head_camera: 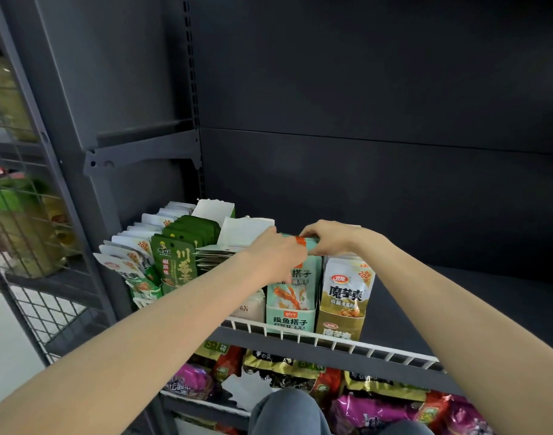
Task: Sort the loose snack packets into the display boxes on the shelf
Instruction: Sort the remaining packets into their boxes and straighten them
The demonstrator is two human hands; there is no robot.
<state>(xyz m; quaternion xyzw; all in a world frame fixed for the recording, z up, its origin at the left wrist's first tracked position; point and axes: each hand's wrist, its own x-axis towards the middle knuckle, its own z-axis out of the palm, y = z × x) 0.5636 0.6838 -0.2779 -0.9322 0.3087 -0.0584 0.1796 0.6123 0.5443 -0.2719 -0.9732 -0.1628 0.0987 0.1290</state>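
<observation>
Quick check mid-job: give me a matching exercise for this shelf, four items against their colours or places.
Items:
1. teal cardboard display box
2. gold cardboard display box
3. dark green foil packets
4. purple foil bags

Descriptions:
A. on the shelf below
B. rightmost box
C. left of both forearms
D. under both hands, left hand, right hand

Pairs: 1-D, 2-B, 3-C, 4-A

Shop: metal shelving (300, 337) stocked with snack packets (344, 290).
</observation>
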